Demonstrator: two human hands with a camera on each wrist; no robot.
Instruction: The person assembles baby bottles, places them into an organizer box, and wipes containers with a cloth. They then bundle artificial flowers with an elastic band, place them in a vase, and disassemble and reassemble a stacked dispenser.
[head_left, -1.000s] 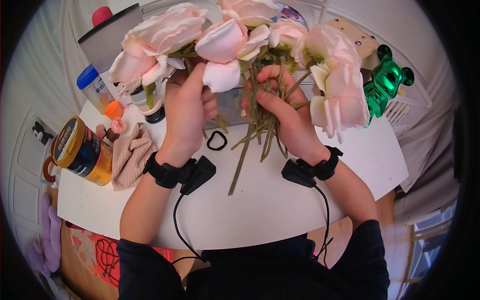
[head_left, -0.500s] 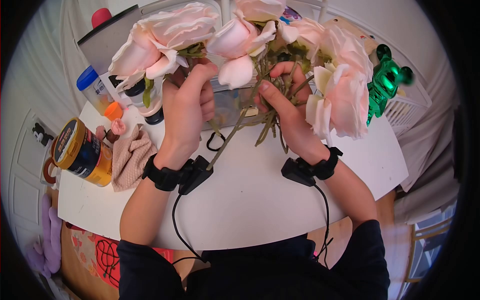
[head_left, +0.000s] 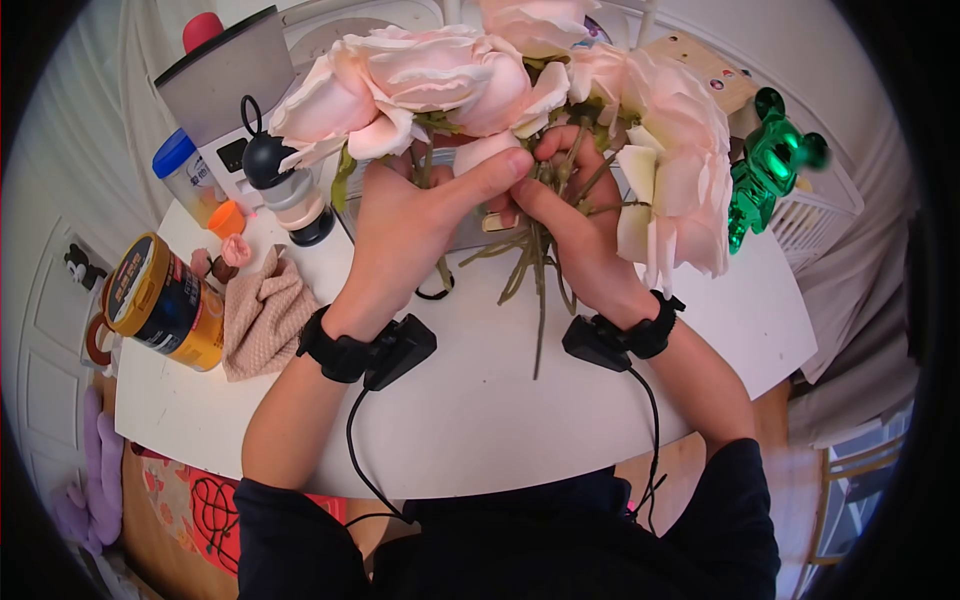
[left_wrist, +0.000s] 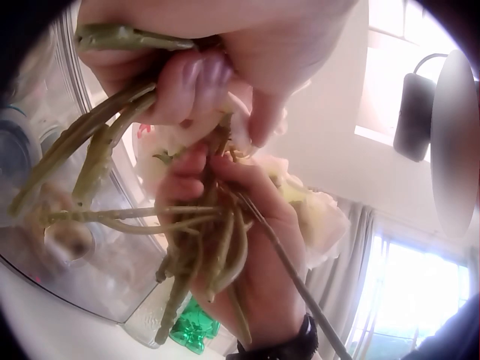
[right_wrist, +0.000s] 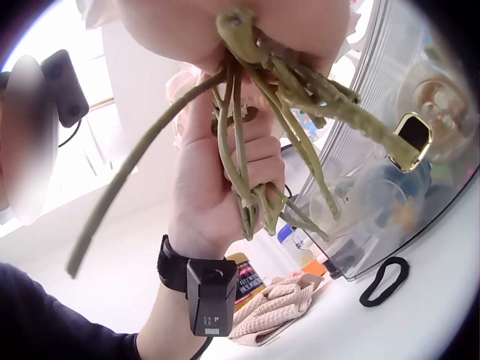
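Observation:
Large pale pink roses (head_left: 430, 75) on green stems are held up over the white table. My left hand (head_left: 410, 230) curls its fingers round several stems, its thumb stretched across to the right hand's thumb. A bunch of stems is gripped by my right hand (head_left: 590, 245), with more roses (head_left: 680, 150) spreading above it. Cut stem ends fan out below both hands, and one long stem (head_left: 540, 320) hangs lowest. In the left wrist view, the right hand's fingers (left_wrist: 184, 176) wrap the bunch. Blooms hide some of the left fingers in the head view.
A clear drawer box (right_wrist: 352, 240) stands behind the hands, a black hair tie (right_wrist: 385, 282) before it. At left are a yellow tub (head_left: 165, 300), a pink cloth (head_left: 265, 315), a blue-capped bottle (head_left: 185, 175) and a black-topped bottle (head_left: 285, 190). A green bear figure (head_left: 770, 165) stands right.
My left hand has moved right with its roses until its thumb meets the right hand. The long stem has swung from lower left to nearly straight down. My right hand has barely moved.

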